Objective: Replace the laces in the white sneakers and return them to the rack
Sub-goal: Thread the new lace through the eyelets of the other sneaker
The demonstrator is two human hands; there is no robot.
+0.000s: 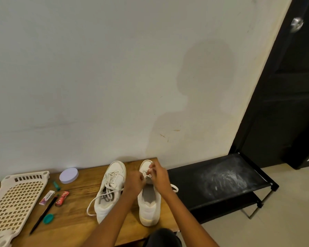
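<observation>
Two white sneakers stand side by side on a wooden table point(75, 221), toes toward the wall. The left sneaker point(111, 189) is laced, and its loose lace ends trail over the table. Both my hands work over the front of the right sneaker point(149, 205). My left hand point(135, 182) pinches a white lace point(174, 188) at the eyelets, fingers curled. Just beside it, my right hand point(159, 177) pinches the same lace near the toe. One lace end hangs off the shoe's right side.
A black shoe rack point(219, 182) with a dusty top shelf stands right of the table, by a black door point(291, 86). On the table's left lie a beige perforated tray point(16, 200), a round lilac lid point(69, 175), a black pen point(43, 214), a teal cap point(48, 219) and small packets.
</observation>
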